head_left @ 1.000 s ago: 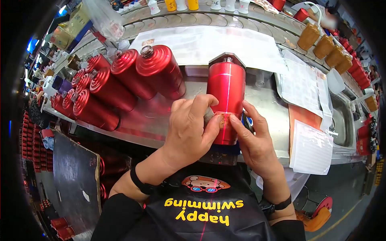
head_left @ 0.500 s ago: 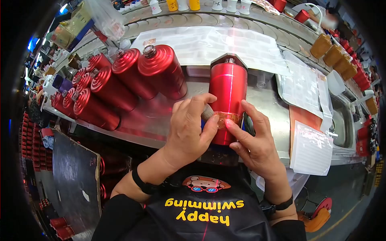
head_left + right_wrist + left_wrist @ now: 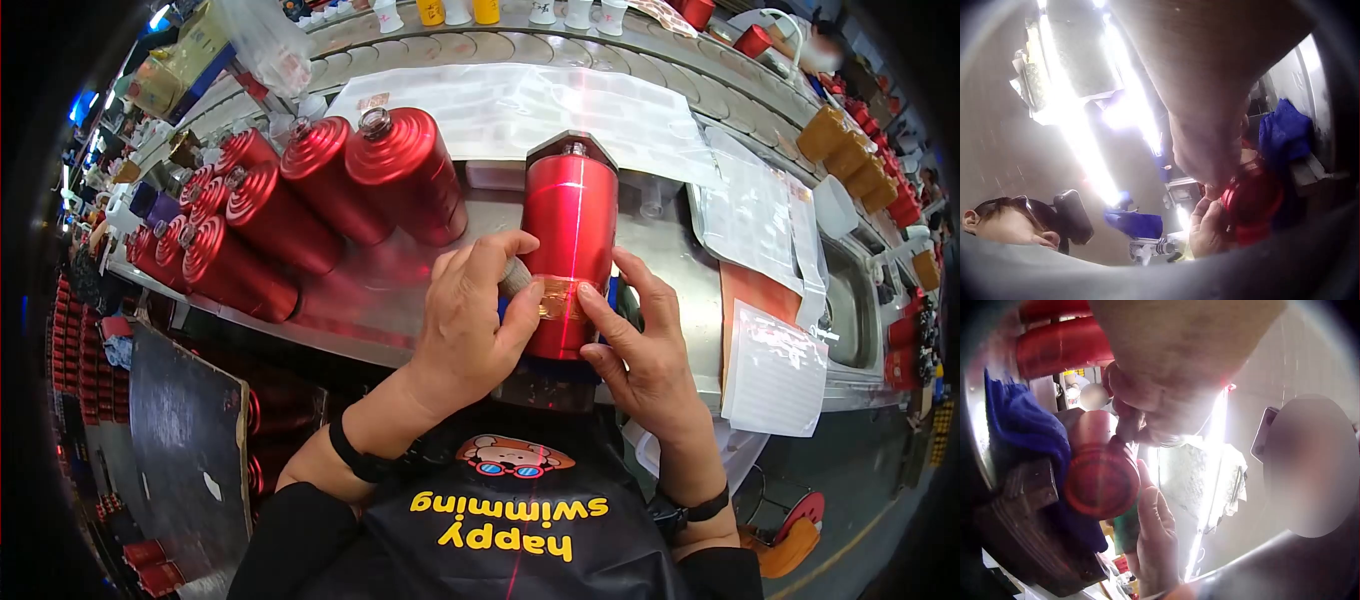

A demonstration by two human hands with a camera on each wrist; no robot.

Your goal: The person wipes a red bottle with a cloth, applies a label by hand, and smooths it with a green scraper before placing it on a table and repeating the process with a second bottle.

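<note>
A red bottle (image 3: pixel 570 215) lies with its neck away from me, against a dark angular rest (image 3: pixel 545 148). Across its body near the base runs a gold label (image 3: pixel 560 298). My left hand (image 3: pixel 465 315) pinches a grey rounded pad (image 3: pixel 515 278) between curled index finger and thumb, the thumb tip at the label's left end. At the label's right end, a fingertip of my right hand (image 3: pixel 645 350) touches the bottle, its fingers fairly straight. The left wrist view shows the round bottle base (image 3: pixel 1100 487) above a blue cloth (image 3: pixel 1029 425).
Several red bottles (image 3: pixel 405 170) stand to the left on the metal bench (image 3: pixel 390 300). Behind lies a white sheet (image 3: pixel 520 100), with a conveyor (image 3: pixel 560 45) past it. On the right are papers (image 3: pixel 775 370) and a sink (image 3: pixel 850 310).
My right fingertip slid left over the label, then back to its right end, and the hand opened out somewhat. More of the gold label shows now. My left hand stays almost still with the pad.
</note>
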